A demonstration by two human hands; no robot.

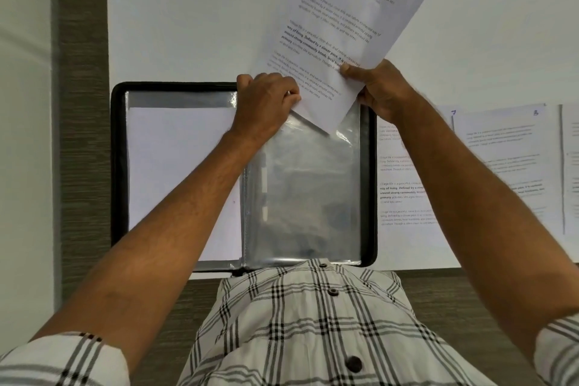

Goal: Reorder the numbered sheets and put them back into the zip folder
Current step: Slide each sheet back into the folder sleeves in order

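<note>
A: Sheet marked "5" [344,28], white printed paper w/ a handwritten blue 5 in its top corner. Where's it sitting from your end?

B: I see it tilted, top corner leaning to the right, lower corner poking into the mouth of the clear plastic sleeve [307,197] on the right half of the open black zip folder [117,166]. Most of the sheet is above the folder, over the white tabletop [188,9].

A: Hands?

B: Right hand [380,91] pinches the sheet's lower right edge, thumb on top of the print, fingers curled behind. Left hand [266,100] is curled at the top edge of the sleeve, touching the sheet's lower left edge. I can't tell for sure whether it grips the plastic only or the paper too; looks like it's holding the sleeve opening.

A: Left side of the folder?

B: Another sleeve w/ a blank white page [175,172] in it, lying flat.

A: Other sheets?

B: To the right of the folder, flat on the table: one printed sheet marked "7" [404,172], partly under the right forearm, and next to it a printed sheet marked "8" [507,166]. Further right there's another paper edge, number not readable. Folder sits at the near table edge, right in front of the person's checked shirt [313,323].
</note>
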